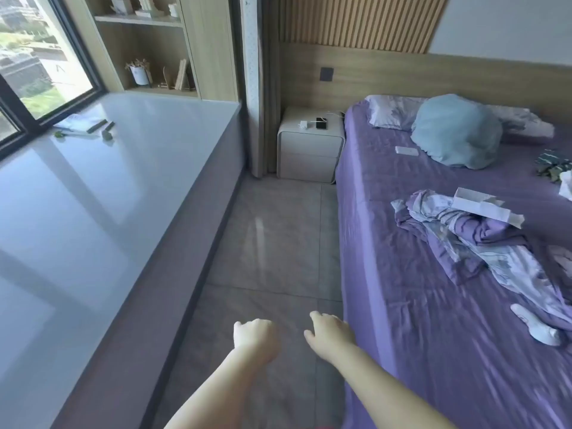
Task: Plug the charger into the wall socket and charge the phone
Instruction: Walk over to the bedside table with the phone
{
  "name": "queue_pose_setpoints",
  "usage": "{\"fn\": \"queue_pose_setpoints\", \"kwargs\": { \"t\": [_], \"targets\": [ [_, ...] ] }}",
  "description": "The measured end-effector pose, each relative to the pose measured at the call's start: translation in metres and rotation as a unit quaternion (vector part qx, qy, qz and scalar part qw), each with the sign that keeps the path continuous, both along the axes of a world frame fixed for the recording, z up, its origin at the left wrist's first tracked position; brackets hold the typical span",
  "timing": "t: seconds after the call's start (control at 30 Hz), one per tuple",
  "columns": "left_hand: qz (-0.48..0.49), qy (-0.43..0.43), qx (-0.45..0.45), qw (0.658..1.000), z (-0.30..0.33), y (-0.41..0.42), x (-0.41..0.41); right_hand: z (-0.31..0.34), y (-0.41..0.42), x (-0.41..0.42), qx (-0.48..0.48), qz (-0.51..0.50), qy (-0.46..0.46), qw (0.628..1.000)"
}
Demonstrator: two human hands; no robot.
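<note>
Far end of the aisle: a low white rounded nightstand (310, 147) stands between the curtain and the bed.
Charger: a small white plug block (305, 124) lies on the nightstand top, its white cable (333, 113) trailing toward the wall.
Phone: a black slab phone (321, 123) lies flat just beside the charger.
Socket: a dark square wall plate (326, 74) sits on the wood panel above the nightstand; whether it is the socket I cannot tell.
Hands: the left hand (256, 337) is loosely curled, the right hand (331, 332) loosely spread; both are empty and well apart from the charger.
Handling: the block looks light and rigid, best pinched by its flat sides; the cable is limp and may drag. The phone is probably smooth and slippery, so grip it by the long edges.
Room: the grey tiled floor (272, 243) runs clear between the glossy grey window ledge (102, 196) and the purple-sheeted bed (433, 305); the bed's edge crowds the right.
</note>
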State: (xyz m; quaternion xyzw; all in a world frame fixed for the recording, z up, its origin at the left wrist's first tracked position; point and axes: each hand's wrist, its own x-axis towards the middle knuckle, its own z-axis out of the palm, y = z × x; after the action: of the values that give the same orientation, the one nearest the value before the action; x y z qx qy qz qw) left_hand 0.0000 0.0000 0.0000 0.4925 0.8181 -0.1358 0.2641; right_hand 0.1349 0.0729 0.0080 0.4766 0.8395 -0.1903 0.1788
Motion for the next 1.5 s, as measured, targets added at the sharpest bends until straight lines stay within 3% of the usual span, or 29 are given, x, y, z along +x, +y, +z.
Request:
{"fn": "queue_pose_setpoints", "kwargs": {
  "t": [0.3,0.9,1.5],
  "targets": [
    [-0.019,-0.011,-0.012,1.0,-0.02,0.035,-0.023,-0.021,0.031,-0.022,-0.017,-0.002,-0.021,1.0],
    [0.005,0.012,0.001,1.0,-0.003,0.214,-0.056,-0.024,0.208,-0.06,-0.015,0.031,-0.003,0.999],
    [-0.083,0.021,0.003,0.996,-0.01,0.366,-0.178,-0.015,0.335,-0.152,-0.002,-0.096,0.021,0.995]
  ]
}}
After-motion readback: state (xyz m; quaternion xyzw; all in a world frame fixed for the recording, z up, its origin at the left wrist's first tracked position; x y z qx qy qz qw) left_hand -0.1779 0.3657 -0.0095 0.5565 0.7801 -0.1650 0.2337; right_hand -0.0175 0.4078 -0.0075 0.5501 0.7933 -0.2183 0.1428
